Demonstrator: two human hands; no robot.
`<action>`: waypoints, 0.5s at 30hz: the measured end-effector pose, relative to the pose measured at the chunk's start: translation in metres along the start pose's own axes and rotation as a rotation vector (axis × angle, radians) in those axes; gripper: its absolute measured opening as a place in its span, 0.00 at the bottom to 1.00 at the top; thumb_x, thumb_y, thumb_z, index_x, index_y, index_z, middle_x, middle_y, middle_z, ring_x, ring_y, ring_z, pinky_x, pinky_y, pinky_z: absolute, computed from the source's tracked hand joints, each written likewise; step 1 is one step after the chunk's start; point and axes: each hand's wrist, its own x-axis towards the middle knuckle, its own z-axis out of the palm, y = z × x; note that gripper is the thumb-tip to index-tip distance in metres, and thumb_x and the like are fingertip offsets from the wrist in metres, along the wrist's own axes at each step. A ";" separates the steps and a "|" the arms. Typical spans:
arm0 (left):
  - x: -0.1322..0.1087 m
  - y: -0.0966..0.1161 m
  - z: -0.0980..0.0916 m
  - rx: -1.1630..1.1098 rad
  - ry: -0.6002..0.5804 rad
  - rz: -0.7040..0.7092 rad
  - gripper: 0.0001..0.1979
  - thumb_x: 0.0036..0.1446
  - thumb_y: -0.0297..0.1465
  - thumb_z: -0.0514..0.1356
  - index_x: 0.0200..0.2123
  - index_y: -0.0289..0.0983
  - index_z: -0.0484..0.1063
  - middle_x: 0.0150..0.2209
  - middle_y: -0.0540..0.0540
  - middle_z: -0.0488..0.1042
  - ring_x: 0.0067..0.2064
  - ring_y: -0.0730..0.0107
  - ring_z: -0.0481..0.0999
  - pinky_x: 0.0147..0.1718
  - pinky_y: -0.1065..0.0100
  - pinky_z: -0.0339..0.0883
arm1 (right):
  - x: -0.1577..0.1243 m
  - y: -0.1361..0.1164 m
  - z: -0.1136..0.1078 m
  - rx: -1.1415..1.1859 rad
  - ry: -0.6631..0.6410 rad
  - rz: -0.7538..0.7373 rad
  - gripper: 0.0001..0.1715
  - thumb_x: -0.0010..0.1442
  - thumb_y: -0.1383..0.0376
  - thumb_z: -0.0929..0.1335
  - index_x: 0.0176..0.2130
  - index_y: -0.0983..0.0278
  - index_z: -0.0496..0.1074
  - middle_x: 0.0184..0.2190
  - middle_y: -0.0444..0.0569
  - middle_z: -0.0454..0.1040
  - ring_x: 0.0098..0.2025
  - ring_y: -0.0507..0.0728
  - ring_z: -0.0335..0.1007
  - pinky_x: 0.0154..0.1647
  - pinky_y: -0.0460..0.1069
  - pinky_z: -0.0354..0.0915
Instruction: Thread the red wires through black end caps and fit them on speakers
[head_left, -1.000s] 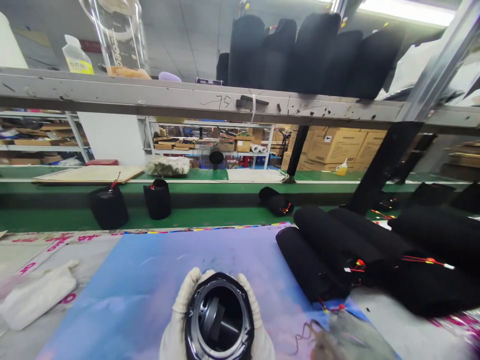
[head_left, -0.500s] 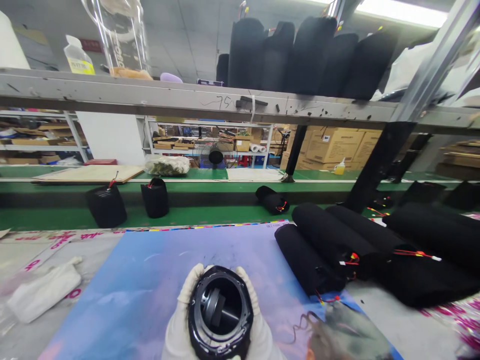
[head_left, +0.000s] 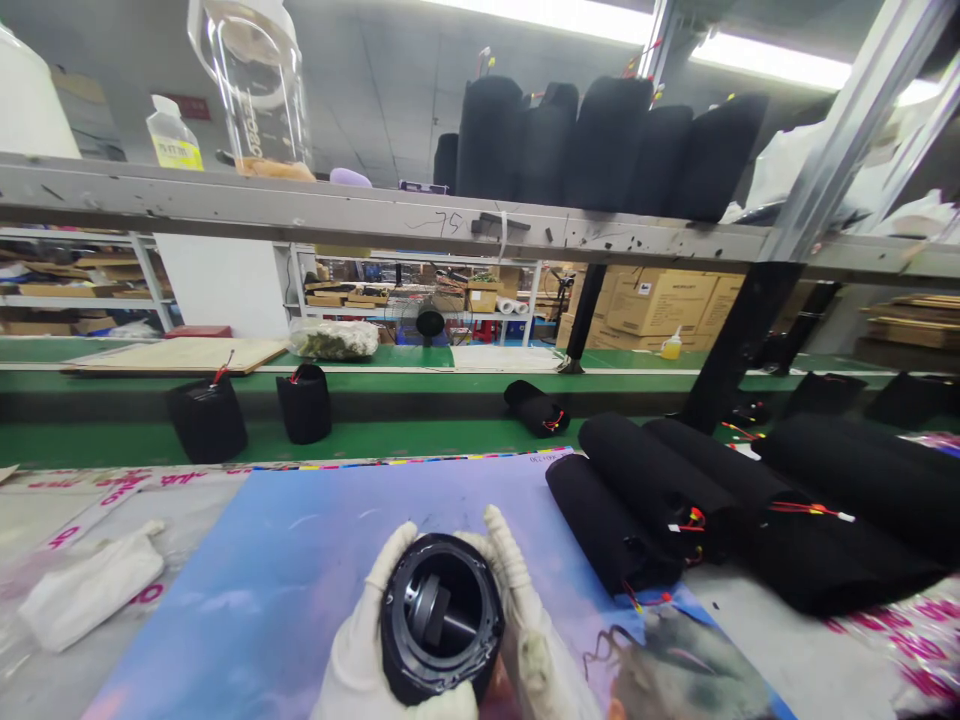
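Both my hands wear white gloves and hold a black round speaker housing upright over the blue-purple mat. Its open top shows a ring rim and a dark part inside. My left hand wraps the housing's left side. On the right side, my right hand presses against it with fingers stretched upward along the rim. A row of black fabric-covered cylinders with red wires lies to the right on the mat's edge.
A green conveyor belt runs behind the mat, carrying two upright black cylinders and one lying down. A white cloth lies at the left. A metal shelf overhead holds more black cylinders, a clear jug and a bottle.
The housing has tilted slightly and my right fingers have straightened up along its rim. The view has shifted a little; the objects on the bench stay in place.
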 end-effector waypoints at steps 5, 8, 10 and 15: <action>0.003 -0.003 -0.008 0.063 0.048 0.168 0.33 0.50 0.45 0.67 0.59 0.43 0.69 0.57 0.40 0.76 0.57 0.49 0.77 0.58 0.57 0.69 | 0.005 -0.018 0.010 -0.165 0.047 -0.064 0.39 0.59 0.35 0.64 0.58 0.52 0.73 0.60 0.50 0.70 0.66 0.66 0.60 0.67 0.57 0.56; 0.004 -0.005 -0.010 0.070 0.046 0.225 0.29 0.50 0.40 0.68 0.56 0.43 0.73 0.56 0.40 0.76 0.58 0.46 0.75 0.60 0.54 0.67 | 0.012 -0.027 0.006 -0.194 -0.003 -0.189 0.27 0.61 0.42 0.67 0.53 0.50 0.76 0.54 0.49 0.72 0.57 0.63 0.69 0.62 0.56 0.62; 0.004 -0.006 -0.009 0.066 0.032 0.233 0.28 0.49 0.39 0.68 0.55 0.43 0.73 0.56 0.40 0.76 0.57 0.47 0.76 0.59 0.54 0.68 | 0.019 -0.033 0.001 -0.202 -0.046 -0.207 0.23 0.62 0.44 0.68 0.52 0.48 0.76 0.53 0.48 0.73 0.56 0.62 0.69 0.61 0.55 0.62; 0.010 -0.001 -0.004 0.117 0.022 0.271 0.42 0.49 0.31 0.65 0.67 0.45 0.55 0.52 0.43 0.79 0.51 0.55 0.81 0.54 0.57 0.72 | 0.035 -0.044 -0.005 -0.364 -0.290 -0.228 0.36 0.63 0.36 0.58 0.56 0.51 0.74 0.45 0.51 0.70 0.47 0.61 0.72 0.52 0.55 0.67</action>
